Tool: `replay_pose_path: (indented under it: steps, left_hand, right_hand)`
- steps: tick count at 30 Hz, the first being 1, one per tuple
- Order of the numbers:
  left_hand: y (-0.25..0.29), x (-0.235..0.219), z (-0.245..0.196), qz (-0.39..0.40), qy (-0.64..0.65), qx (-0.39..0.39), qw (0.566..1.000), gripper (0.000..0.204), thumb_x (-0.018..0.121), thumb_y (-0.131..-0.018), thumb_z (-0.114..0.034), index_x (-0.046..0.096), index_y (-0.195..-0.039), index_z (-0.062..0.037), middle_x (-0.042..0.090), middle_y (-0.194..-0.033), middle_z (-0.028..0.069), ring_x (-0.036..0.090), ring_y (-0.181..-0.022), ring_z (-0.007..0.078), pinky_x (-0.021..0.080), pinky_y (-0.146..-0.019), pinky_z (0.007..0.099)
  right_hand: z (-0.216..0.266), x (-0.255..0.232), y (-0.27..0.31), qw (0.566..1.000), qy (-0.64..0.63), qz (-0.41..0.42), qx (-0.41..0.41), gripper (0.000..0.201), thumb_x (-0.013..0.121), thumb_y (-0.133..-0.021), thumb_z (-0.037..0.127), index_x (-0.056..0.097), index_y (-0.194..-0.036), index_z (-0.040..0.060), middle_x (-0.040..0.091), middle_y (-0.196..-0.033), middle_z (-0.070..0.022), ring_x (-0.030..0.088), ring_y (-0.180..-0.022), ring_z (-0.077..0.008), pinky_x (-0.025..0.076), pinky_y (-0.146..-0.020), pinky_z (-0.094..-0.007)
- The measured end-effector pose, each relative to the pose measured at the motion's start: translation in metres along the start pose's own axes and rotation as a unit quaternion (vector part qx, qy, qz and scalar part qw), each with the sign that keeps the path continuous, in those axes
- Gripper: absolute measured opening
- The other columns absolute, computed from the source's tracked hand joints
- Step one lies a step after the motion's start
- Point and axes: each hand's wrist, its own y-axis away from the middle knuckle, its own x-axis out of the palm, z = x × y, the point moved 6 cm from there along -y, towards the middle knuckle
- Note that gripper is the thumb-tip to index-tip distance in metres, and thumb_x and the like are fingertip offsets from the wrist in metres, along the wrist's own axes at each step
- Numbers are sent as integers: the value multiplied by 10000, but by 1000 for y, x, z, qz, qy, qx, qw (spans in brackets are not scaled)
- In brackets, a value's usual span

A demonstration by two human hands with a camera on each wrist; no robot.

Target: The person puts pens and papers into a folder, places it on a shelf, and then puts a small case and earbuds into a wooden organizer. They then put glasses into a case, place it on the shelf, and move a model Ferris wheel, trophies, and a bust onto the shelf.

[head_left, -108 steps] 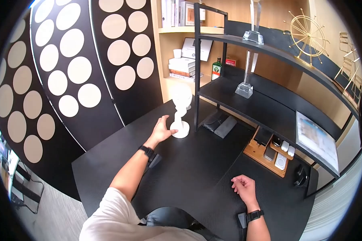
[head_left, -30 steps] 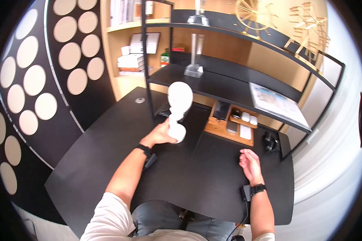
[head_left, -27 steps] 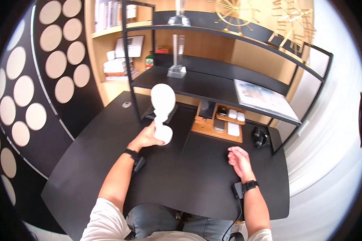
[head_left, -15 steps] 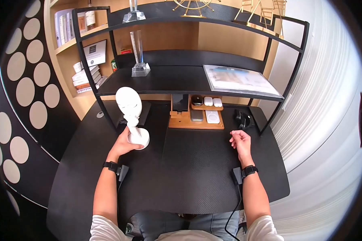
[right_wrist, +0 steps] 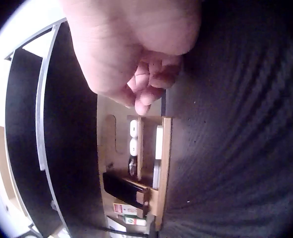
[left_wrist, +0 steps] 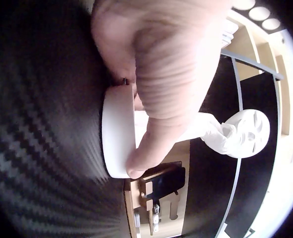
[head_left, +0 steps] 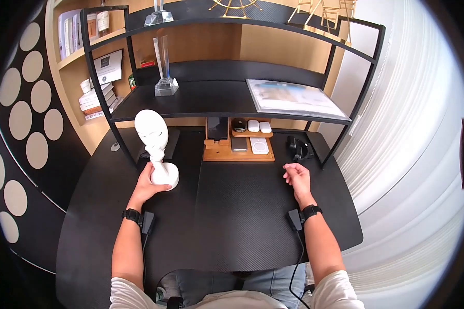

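My left hand (head_left: pixel 146 186) grips the round base of a white sculpture (head_left: pixel 152 133) shaped like a stylised face on a slim twisted neck. It stands upright on the black desk (head_left: pixel 232 211), in front of the shelf's left post. In the left wrist view, the thumb of the left hand (left_wrist: pixel 169 74) lies over the top of the disc-shaped base (left_wrist: pixel 118 136), and the other fingers are mostly hidden. My right hand (head_left: pixel 298 181) is at the desk's right side with loosely curled fingers; the right wrist view shows nothing in this hand (right_wrist: pixel 131 44).
A two-tier black shelf (head_left: pixel 206 105) spans the desk's back, bearing a crystal trophy (head_left: pixel 165 72) and a flat picture panel (head_left: pixel 296 100). Beneath stands a wooden organizer (head_left: pixel 237 153) with a phone and small devices. Black headphones (head_left: pixel 297 148) lie right of it.
From left of the shelf's left post, the sculpture has moved right to in front of it, held by my left hand. The head view has turned right. My right hand stays loosely curled.
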Motion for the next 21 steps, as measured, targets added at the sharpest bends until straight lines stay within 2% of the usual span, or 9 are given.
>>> replay_pose_path:
  steps: [1,3,4,6,9,15,21]
  left_hand:
    - [0,0,0,3,0,2,1000,840,937,-647,-67,538,-1385,-36,631,-1287,72,592,-1229,208,427,-1115,342]
    - [0,1,1,6,19,-11,1000,903,947,-622,-33,509,-1412,-42,617,-1317,70,575,-1268,214,410,-1137,346]
    - [-1,1,3,5,20,-10,1000,903,947,-622,-33,509,-1412,-42,617,-1317,70,575,-1268,214,410,-1137,346]
    - [-2,-1,8,0,76,-9,997,1005,956,-597,-8,456,-1467,-48,595,-1372,79,543,-1326,220,380,-1169,350]
    - [2,2,-7,-13,116,2,993,1075,949,-589,8,404,-1514,-51,573,-1418,89,514,-1369,222,352,-1194,353]
    - [-1,0,2,7,28,-16,999,1034,928,-614,-14,415,-1511,-37,578,-1414,92,533,-1345,225,374,-1176,347]
    - [-5,-2,3,18,-30,-27,999,953,909,-609,-73,491,-1464,-27,598,-1351,85,566,-1281,217,411,-1133,336]
  right_hand:
    - [4,-4,1,1000,-1,-3,-1,149,656,-1026,160,737,-981,44,675,-725,6,568,-589,-44,424,-529,-202]
    - [7,-5,4,996,-6,77,41,152,635,-1038,147,736,-989,45,683,-746,9,572,-601,-49,429,-544,-202]
    - [6,-9,5,994,-43,92,46,143,651,-1033,152,731,-1003,37,695,-769,-4,591,-615,-57,447,-551,-209]
    - [2,-17,8,994,-69,81,36,142,651,-1034,152,728,-1007,35,695,-769,-4,589,-616,-56,446,-552,-209]
    - [5,-16,12,992,-105,64,20,145,654,-1035,155,724,-1009,31,693,-766,-6,586,-614,-56,442,-554,-208]
    - [1,-18,10,991,-116,59,24,145,660,-1033,157,723,-1014,28,696,-763,-14,583,-588,-59,435,-536,-211]
    - [-1,-20,10,993,-96,62,23,143,645,-1033,138,726,-1042,20,702,-778,-30,582,-589,-72,435,-531,-212]
